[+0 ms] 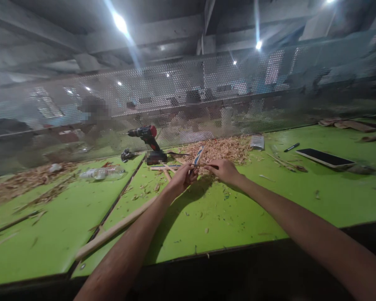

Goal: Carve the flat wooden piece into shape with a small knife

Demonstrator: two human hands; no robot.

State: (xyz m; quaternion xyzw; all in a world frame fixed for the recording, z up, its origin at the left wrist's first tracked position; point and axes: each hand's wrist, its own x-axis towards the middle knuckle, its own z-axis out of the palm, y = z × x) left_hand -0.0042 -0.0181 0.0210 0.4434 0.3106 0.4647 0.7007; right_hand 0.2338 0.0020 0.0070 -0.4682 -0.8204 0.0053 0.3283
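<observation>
My left hand (183,176) is closed around a narrow pale strip with blue markings (199,154), which sticks up and away from me. Close by on the right, my right hand (227,170) pinches a thin brown piece (209,165) that reaches toward the left fingers. Whether the thin piece touches the strip, I cannot tell. Beneath the hands lie curled wood shavings (219,149). Beyond the left hand, another pale strip with a blue line (162,168) rests on the green tabletop (238,213).
A cordless drill (148,140) stands upright behind the left hand. A long wooden stick (118,230) lies under my left forearm. Clear plastic (103,172) sits left; a dark flat slab (326,157) and a pen (292,147) lie right. Perforated mesh (181,100) borders the back.
</observation>
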